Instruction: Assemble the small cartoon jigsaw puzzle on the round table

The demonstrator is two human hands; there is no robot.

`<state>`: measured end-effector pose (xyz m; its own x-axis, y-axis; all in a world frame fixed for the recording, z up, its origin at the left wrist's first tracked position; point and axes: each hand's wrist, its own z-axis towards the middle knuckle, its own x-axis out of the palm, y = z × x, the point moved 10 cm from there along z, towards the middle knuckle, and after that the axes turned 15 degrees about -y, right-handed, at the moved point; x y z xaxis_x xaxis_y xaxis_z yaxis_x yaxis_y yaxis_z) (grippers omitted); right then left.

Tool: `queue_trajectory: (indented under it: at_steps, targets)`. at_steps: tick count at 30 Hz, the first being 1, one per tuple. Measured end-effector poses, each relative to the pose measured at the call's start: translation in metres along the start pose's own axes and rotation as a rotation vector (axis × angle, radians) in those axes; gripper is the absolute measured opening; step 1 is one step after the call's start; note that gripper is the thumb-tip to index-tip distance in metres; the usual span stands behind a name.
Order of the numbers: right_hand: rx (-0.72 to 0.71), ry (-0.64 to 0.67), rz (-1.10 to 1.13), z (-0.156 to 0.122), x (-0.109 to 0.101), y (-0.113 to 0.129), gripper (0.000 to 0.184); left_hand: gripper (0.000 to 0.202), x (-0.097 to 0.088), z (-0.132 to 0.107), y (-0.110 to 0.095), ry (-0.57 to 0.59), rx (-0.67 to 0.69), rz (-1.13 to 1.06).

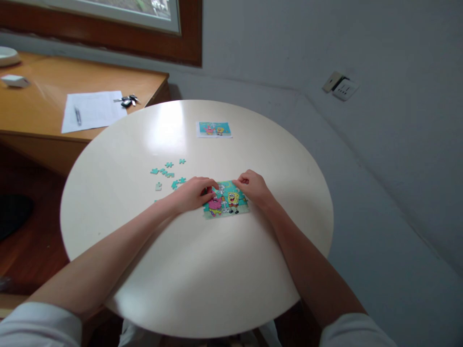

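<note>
Left hand: thumb and forefinger are curled over the puzzle's left side; whether anything is pinched cannot be told.
Right hand: fingers are bent at its upper-right corner; grip cannot be told.
Puzzle: laid on the round table, partly covered.
Loose pieces: lowest partly hidden by the left forearm.

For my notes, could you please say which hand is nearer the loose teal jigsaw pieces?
Left: the left hand is beside the loose teal jigsaw pieces; the right hand lies farther right.
</note>
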<state>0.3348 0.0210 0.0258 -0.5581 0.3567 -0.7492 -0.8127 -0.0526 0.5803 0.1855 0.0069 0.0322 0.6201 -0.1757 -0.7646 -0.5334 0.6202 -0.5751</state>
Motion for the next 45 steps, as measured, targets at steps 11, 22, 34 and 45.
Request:
queue_trajectory:
  at_steps: [11,22,34,45]
  targets:
    - [-0.018,-0.108,0.186,0.0,-0.006,-0.002,0.027,0.023,0.0,0.0,-0.001,-0.003,0.001,-0.005]
    - [0.101,-0.226,0.446,0.003,-0.016,-0.018,0.032,0.023,-0.004,-0.001,-0.001,-0.03,-0.013,-0.063]
    - [0.142,-0.229,0.478,0.002,-0.018,-0.02,0.031,0.021,-0.073,0.003,0.023,-0.346,-0.15,-0.019]
    - [0.111,-0.235,0.427,0.0,-0.02,-0.017,0.034,0.021,-0.099,-0.006,0.071,-0.273,-0.429,0.208]
